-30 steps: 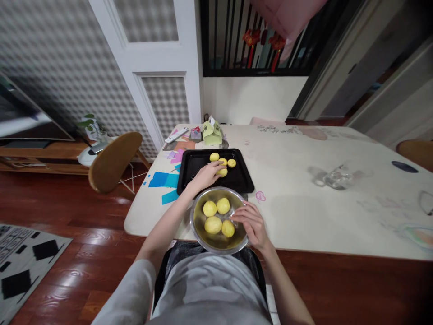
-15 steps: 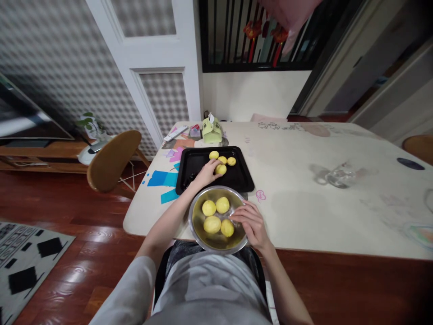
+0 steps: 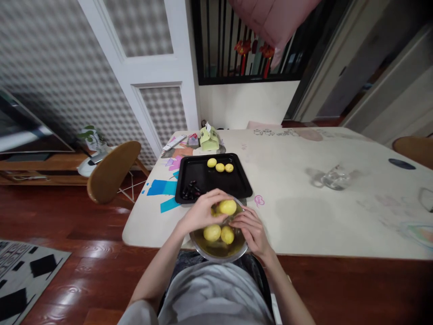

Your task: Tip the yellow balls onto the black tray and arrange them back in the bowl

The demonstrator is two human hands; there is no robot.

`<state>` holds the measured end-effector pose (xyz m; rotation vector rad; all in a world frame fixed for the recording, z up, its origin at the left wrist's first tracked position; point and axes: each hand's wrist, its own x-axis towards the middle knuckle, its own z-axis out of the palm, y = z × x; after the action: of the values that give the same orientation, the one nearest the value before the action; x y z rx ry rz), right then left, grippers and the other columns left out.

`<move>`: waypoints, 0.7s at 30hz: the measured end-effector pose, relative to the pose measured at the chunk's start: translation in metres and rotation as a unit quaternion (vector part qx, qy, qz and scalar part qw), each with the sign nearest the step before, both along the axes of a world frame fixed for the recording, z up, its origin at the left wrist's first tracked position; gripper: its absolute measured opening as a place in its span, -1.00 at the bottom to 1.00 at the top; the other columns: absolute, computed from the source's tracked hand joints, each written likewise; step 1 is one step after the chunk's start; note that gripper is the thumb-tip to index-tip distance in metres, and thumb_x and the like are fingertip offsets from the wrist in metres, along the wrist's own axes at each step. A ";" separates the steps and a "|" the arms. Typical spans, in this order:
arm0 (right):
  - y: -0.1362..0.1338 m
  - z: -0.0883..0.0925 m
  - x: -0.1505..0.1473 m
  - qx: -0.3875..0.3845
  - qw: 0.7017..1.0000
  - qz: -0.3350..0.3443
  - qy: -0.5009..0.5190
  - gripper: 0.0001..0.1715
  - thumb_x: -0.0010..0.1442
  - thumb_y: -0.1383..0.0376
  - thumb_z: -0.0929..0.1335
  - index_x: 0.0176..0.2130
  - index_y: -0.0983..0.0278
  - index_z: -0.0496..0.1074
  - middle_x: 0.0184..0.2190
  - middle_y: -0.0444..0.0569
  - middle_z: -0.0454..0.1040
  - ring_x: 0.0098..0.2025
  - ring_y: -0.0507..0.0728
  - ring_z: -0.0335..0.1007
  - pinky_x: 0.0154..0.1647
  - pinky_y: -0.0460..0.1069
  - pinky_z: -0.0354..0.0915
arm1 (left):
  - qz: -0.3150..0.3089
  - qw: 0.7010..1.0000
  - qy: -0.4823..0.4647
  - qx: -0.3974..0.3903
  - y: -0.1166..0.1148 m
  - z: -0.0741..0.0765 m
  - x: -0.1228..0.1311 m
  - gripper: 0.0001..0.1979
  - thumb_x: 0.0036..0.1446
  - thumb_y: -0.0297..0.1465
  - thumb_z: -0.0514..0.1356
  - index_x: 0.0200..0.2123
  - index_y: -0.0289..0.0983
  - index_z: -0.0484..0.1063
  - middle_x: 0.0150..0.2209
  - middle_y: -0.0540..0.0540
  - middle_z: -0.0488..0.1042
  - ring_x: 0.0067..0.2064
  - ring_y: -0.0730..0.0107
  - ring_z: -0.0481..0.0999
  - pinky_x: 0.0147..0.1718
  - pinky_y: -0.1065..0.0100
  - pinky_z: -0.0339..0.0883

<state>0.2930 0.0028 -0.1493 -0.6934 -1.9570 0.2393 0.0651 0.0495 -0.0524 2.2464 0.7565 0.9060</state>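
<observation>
A round metal bowl (image 3: 216,253) sits at the table's front edge, close to my body. My left hand (image 3: 204,210) is over the bowl, closed on a yellow lemon (image 3: 228,207). Two more lemons (image 3: 212,233) show plainly at the bottom of the bowl, and another is mostly hidden under my left hand. My right hand (image 3: 251,228) grips the bowl's right rim, its fingers reaching over the inside. Beyond the bowl lies a black tray (image 3: 196,171), with three lemons (image 3: 220,167) near its far side and dark glossy small pieces (image 3: 191,190) in its near left corner.
On the table (image 3: 291,212), a green tissue box (image 3: 209,138) and a white remote (image 3: 175,142) stand behind the tray. A clear glass (image 3: 336,179) is to the right. A wooden chair (image 3: 113,171) stands at the left end, and a pink balloon (image 3: 274,20) hangs above.
My left hand has lifted a lemon off the tray and brought it back over the bowl. My right hand stays on the bowl's rim. The view has tilted up slightly.
</observation>
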 end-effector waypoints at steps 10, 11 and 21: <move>-0.001 -0.001 -0.001 0.056 0.997 -0.046 0.007 -0.69 0.37 0.44 0.20 -0.29 0.20 0.45 -0.37 -0.05 0.57 -0.22 0.17 0.50 0.05 0.25 0.36 | -0.009 0.996 0.087 -0.014 -0.020 -0.025 0.005 -0.55 0.10 -0.50 0.40 0.08 -0.19 0.53 0.09 -0.14 0.64 0.15 0.10 0.59 0.23 0.14 0.42; -0.001 -0.001 -0.001 0.060 0.997 -0.045 0.006 -0.69 0.36 0.45 0.20 -0.29 0.21 0.45 -0.37 -0.06 0.56 -0.22 0.17 0.49 0.05 0.24 0.36 | -0.010 0.996 0.084 -0.017 -0.021 -0.026 0.006 -0.55 0.12 -0.49 0.40 0.10 -0.20 0.53 0.11 -0.14 0.63 0.18 0.10 0.58 0.26 0.14 0.40; -0.003 0.003 -0.001 0.077 0.996 -0.054 0.012 -0.72 0.34 0.50 0.21 -0.30 0.23 0.41 -0.34 -0.04 0.50 -0.19 0.15 0.44 -0.09 0.15 0.32 | 0.016 0.997 0.063 -0.049 -0.031 -0.037 0.005 -0.44 0.24 -0.44 0.38 0.29 -0.15 0.45 0.28 -0.15 0.51 0.35 0.12 0.45 0.39 0.09 0.28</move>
<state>0.2917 -0.0004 -0.1467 -0.6904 -1.8863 0.0301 0.0697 0.0190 -0.0894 2.2265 0.8776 0.7305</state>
